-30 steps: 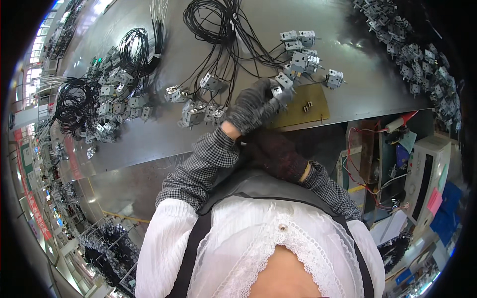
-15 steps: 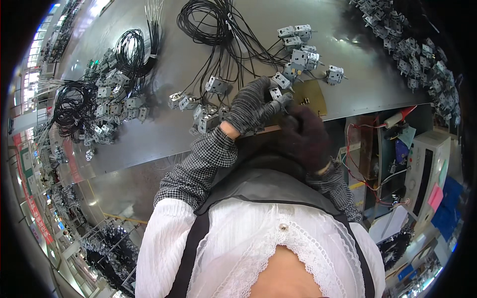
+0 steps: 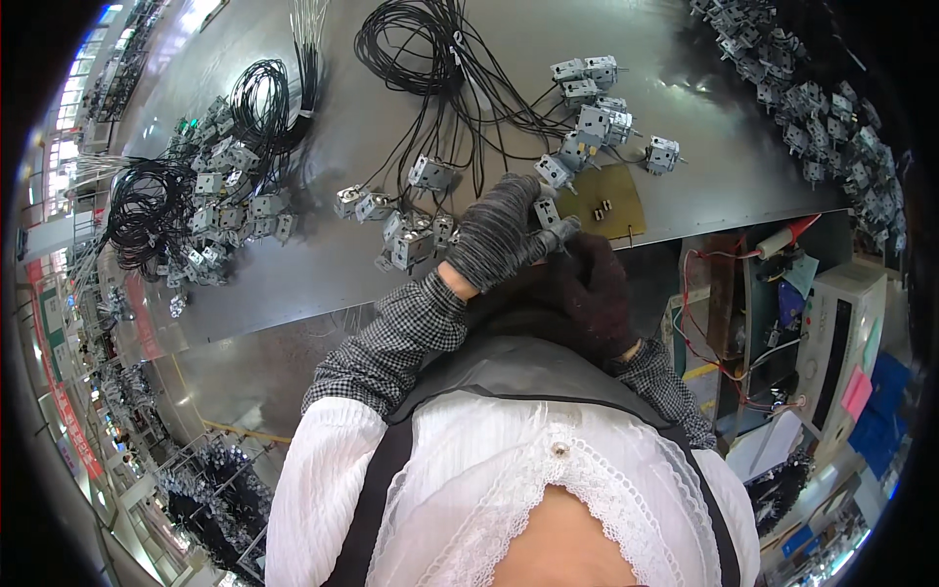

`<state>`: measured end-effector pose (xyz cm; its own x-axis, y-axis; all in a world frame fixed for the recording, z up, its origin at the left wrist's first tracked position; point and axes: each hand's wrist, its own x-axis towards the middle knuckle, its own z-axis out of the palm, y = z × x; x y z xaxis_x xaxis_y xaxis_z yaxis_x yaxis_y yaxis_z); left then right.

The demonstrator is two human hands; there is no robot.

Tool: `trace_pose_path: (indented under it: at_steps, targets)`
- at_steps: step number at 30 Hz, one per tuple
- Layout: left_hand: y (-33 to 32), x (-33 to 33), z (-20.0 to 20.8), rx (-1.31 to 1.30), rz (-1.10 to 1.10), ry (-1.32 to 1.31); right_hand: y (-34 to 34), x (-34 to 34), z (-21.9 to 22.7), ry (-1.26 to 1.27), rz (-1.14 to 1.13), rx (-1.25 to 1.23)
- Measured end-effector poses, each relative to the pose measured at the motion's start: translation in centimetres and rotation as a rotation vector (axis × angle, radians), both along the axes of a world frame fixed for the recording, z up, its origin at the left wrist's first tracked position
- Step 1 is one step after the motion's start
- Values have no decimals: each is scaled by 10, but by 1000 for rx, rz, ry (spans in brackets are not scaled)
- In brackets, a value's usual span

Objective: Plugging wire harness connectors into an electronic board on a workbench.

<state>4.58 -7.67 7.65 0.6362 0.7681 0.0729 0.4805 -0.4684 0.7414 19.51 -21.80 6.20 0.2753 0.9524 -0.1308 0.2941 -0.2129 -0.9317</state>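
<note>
My left hand, in a grey knitted glove, grips a small silver metal box-shaped unit by the table's front edge. Most of that unit is hidden by the glove. Close to its lower end is my right hand, in a dark maroon glove, with fingers curled; whatever they pinch cannot be made out. Just beyond the hands lies a yellow-brown plate, carrying small brass-coloured pieces. More box-shaped units with shafts sit behind the plate, and others rest left of my left hand.
Black cables run in a coil across the metal table. Another bundle of units and cables lies at left, and a long pile at far right. Below the right edge stand a white instrument and red wires.
My right hand has drawn slightly down and toward me, uncovering more of the plate and its brass-coloured pieces. My left hand keeps its grip on the unit, slightly lower.
</note>
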Motion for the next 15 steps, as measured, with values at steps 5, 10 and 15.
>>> trace_pose_path:
  at_steps: [5,10,15]
  targets:
    - [-4,4,-4,-9,58,-40,3,6,-3,587,-33,-212]
    - [-7,7,-10,82,66,-50,1,7,-8,371,-16,-160]
    - [-2,9,-7,-18,77,10,0,10,-10,217,191,44]
